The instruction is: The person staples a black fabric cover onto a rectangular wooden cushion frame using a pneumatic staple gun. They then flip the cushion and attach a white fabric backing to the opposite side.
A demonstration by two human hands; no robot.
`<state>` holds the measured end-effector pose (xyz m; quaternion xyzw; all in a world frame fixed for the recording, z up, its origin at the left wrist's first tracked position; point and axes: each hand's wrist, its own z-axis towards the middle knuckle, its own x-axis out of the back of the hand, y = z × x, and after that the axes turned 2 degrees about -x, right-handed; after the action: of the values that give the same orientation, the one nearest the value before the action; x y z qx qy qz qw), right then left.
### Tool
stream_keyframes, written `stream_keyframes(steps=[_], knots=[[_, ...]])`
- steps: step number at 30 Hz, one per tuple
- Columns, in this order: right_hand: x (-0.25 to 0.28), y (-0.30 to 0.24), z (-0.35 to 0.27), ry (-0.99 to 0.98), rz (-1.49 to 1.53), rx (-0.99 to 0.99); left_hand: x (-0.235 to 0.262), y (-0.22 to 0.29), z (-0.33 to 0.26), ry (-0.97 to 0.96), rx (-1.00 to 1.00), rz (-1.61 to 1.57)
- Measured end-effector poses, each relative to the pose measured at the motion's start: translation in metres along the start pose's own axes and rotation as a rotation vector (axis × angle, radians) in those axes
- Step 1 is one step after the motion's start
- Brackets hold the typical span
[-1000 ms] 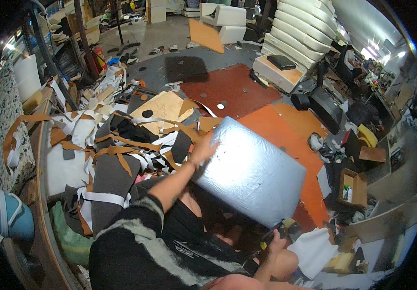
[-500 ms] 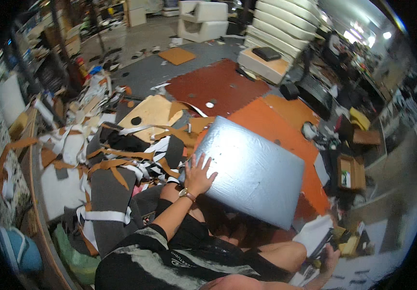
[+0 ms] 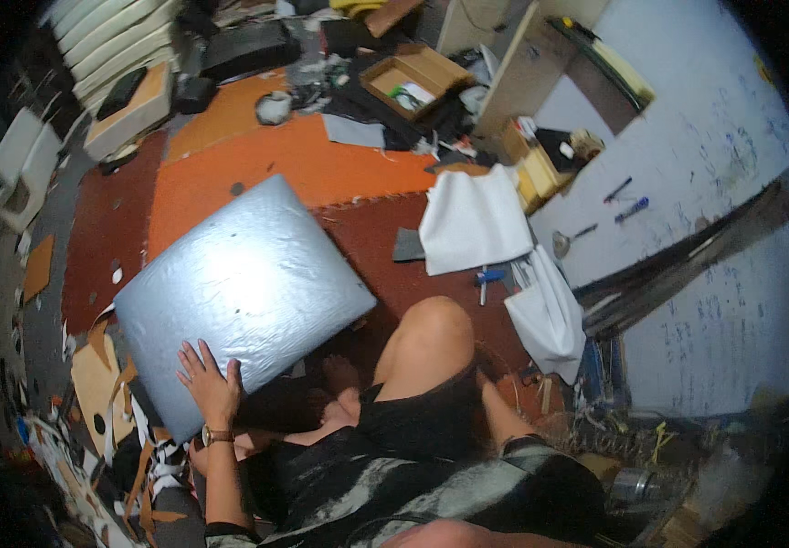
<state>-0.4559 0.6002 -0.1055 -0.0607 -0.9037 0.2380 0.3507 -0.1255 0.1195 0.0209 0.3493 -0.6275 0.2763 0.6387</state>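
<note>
A large rectangular slab (image 3: 248, 265), covered in shiny, wrinkled silver material, lies tilted in front of me. My left hand (image 3: 209, 384) rests flat on its near-left part, fingers spread, with a watch (image 3: 216, 436) on the wrist. Nothing is gripped in that hand. My right forearm (image 3: 502, 411) shows beside my raised knee (image 3: 435, 333); the hand at its end is hidden behind the leg. White sheet material (image 3: 476, 219) lies to the right of the slab, beyond the knee. Near its lower edge is a small blue-handled tool (image 3: 488, 276).
Orange and dark red mats (image 3: 321, 164) cover the floor. An open cardboard box (image 3: 413, 80) stands at the back. On the right is a white marked surface (image 3: 687, 183) with pens (image 3: 632, 210). Scraps and strips (image 3: 138, 475) crowd the left, and white padded pieces (image 3: 116, 36) are stacked far left.
My view has swung to the right, so the slab appears farther left. My left hand stays on the slab. The right hand, visible beside the knee before, is now hidden.
</note>
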Motion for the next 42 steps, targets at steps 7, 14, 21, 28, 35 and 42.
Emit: stream_keyframes(steps=[7,14,21,28,35,42], knots=[[0.021,-0.061,0.061,0.196,0.003,-0.013,-0.008,0.067,0.023,0.023,-0.197,0.046],[0.039,-0.122,0.187,0.717,-0.328,0.146,-0.007,0.074,0.026,0.037,-0.165,0.058],[0.055,-0.103,0.246,0.637,-0.520,0.027,-0.002,0.079,0.028,0.041,-0.171,0.031],[0.062,-0.124,0.243,0.766,-0.509,0.139,-0.004,0.074,0.026,0.047,-0.159,0.031],[0.079,-0.123,0.279,0.458,-0.484,-0.027,-0.002,0.073,0.029,0.048,-0.163,0.005],[0.148,-0.096,0.273,0.382,-0.118,-0.078,0.000,0.076,0.028,0.064,-0.158,-0.029]])
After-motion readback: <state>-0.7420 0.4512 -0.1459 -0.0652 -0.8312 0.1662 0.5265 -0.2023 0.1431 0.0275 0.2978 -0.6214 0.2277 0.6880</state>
